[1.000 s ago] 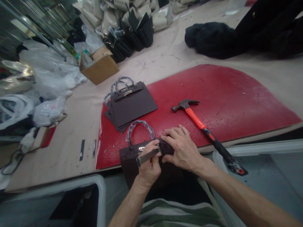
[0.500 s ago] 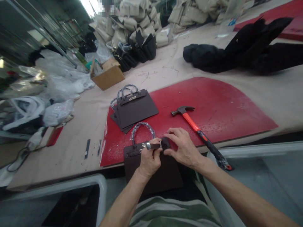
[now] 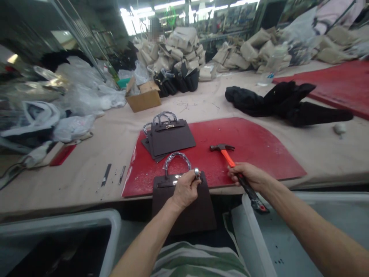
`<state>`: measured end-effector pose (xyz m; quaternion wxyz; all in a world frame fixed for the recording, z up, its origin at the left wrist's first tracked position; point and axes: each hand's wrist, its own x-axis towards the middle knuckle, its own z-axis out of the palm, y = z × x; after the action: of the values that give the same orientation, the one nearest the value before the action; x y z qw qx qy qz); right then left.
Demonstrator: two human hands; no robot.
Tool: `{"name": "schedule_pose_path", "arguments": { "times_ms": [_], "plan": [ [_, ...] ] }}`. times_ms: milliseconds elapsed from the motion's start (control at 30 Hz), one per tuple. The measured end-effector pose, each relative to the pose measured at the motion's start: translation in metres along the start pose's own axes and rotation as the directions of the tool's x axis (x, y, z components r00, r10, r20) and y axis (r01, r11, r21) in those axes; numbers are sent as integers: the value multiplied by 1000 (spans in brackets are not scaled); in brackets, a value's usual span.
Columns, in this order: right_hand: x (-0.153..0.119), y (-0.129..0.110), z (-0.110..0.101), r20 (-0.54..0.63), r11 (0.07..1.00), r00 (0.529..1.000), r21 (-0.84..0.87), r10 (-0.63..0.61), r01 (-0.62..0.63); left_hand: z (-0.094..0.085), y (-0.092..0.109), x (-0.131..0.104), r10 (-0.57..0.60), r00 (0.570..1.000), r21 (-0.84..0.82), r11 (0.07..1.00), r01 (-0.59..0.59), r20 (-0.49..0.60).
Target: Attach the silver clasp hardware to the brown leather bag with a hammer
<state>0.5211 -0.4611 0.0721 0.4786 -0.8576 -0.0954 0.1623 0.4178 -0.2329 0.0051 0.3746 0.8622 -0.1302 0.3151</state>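
Observation:
My left hand (image 3: pixel 186 189) is closed round a short metal punch (image 3: pixel 196 172), its round silver end pointing up and its lower end hidden. Under that hand is a dark brown handbag panel (image 3: pixel 184 215), its upper part on the red board and its lower part hanging over the front edge. A plastic-wrapped handle (image 3: pixel 176 154) arches from the panel's top, with a silver clasp beside my knuckles. My right hand (image 3: pixel 249 175) wraps round the handle of a claw hammer (image 3: pixel 227 157), whose dark head lies at or just above the board; contact is unclear.
Several matching handbag panels (image 3: pixel 174 136) are stacked on the red board (image 3: pixel 245 134). Black cloth (image 3: pixel 276 102) lies behind it, a cardboard box (image 3: pixel 144 100) at the back left. Two small strips lie left of the board. Grey bins (image 3: pixel 115 227) flank me.
My right hand has left the dark piece by the punch and taken hold of the hammer handle. The punch has turned from lying sideways to pointing up. The view has tilted upward.

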Motion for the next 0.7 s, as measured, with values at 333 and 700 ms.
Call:
{"name": "schedule_pose_path", "arguments": {
  "times_ms": [333,700],
  "plan": [
    [-97,-50,-11,-295,831,777,-205,-556,517,3,-1,-2,-46,999,-69,997,46,-8],
    [-140,-82,-31,-378,613,491,-587,-785,528,3,-3,-2,-35,999,-78,996,37,20]
  ]
}}
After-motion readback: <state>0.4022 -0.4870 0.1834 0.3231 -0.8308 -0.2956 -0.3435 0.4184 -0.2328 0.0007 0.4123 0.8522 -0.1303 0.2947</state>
